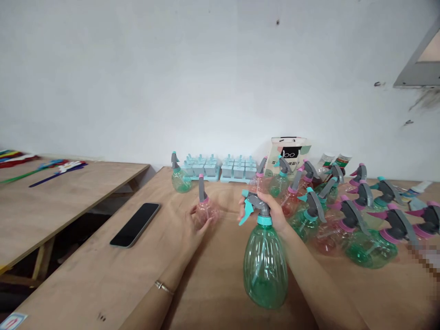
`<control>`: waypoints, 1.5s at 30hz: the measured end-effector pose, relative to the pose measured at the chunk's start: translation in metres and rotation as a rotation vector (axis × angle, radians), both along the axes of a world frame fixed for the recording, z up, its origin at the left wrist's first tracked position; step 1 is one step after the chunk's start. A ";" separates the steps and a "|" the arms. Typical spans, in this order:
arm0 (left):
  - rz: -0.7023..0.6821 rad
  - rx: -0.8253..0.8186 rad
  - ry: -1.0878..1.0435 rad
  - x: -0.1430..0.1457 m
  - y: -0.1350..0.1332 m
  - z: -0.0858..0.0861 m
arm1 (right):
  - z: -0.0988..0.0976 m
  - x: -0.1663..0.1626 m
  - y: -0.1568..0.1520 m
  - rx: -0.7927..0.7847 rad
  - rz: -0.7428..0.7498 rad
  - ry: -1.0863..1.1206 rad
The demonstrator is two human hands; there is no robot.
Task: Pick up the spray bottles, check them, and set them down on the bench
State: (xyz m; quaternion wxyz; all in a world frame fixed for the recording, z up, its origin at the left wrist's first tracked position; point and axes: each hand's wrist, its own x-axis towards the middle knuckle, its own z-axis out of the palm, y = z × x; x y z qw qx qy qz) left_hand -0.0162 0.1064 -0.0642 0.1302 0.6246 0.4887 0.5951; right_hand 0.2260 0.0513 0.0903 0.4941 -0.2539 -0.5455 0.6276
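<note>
My left hand (194, 227) is closed around the lower body of a pink spray bottle (207, 211), which stands upright on the wooden table (213, 275). In front of me, my right hand (273, 211) grips a green spray bottle (265, 266) by its grey head, with the turquoise trigger pointing left. The green bottle is see-through, and a thin tube shows inside it. Behind the left hand, another green spray bottle (181, 180) stands near the table's back edge. Several pink and green spray bottles (311, 215) crowd the table to the right of my right hand.
A black phone (135, 224) lies left of my left arm. Two light-blue popsicle molds (238, 168) and a printed paper bag (288, 158) stand by the wall. Across a gap on the left, another table (62, 201) bears colourful strips (58, 170).
</note>
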 end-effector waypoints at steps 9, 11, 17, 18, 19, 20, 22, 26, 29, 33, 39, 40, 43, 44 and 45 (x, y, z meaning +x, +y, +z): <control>-0.014 0.011 0.111 -0.004 0.000 -0.010 | 0.004 0.000 0.000 0.013 -0.113 0.049; -0.017 0.005 0.114 -0.005 0.001 -0.012 | 0.004 0.002 -0.002 0.014 -0.092 0.029; -0.019 0.014 0.136 -0.006 0.005 -0.015 | 0.004 0.006 -0.012 0.111 0.092 -0.004; -0.024 0.024 0.140 -0.006 0.006 -0.016 | 0.004 0.006 -0.012 0.114 0.086 0.011; -0.026 0.036 0.143 -0.006 0.007 -0.016 | 0.004 0.005 -0.011 0.113 0.073 0.021; -0.027 0.047 0.144 -0.006 0.008 -0.017 | 0.004 0.004 -0.009 0.110 0.059 0.024; -0.026 0.067 0.144 -0.006 0.009 -0.018 | 0.002 0.003 -0.006 0.093 0.041 0.013; -0.039 0.052 0.153 -0.006 0.007 -0.017 | -0.001 0.001 0.002 0.063 -0.111 0.048; -0.046 0.037 0.156 -0.006 0.005 -0.016 | -0.004 0.000 0.007 0.078 -0.244 0.077; -0.072 0.026 0.149 -0.006 0.006 -0.016 | -0.006 -0.002 0.008 0.120 -0.286 0.019; -0.105 -0.004 0.132 -0.008 0.007 -0.021 | -0.017 -0.003 0.008 0.301 -0.483 -0.087; -0.112 -0.010 0.130 -0.008 0.008 -0.022 | -0.022 -0.002 0.011 0.361 -0.559 -0.140; -0.127 -0.021 0.120 -0.009 0.009 -0.026 | -0.039 0.003 0.025 0.491 -0.805 -0.349; -0.130 -0.028 0.117 -0.010 0.009 -0.026 | -0.045 0.006 0.031 0.502 -0.872 -0.423; -0.133 -0.037 0.115 -0.010 0.009 -0.026 | -0.050 0.009 0.036 0.502 -0.927 -0.483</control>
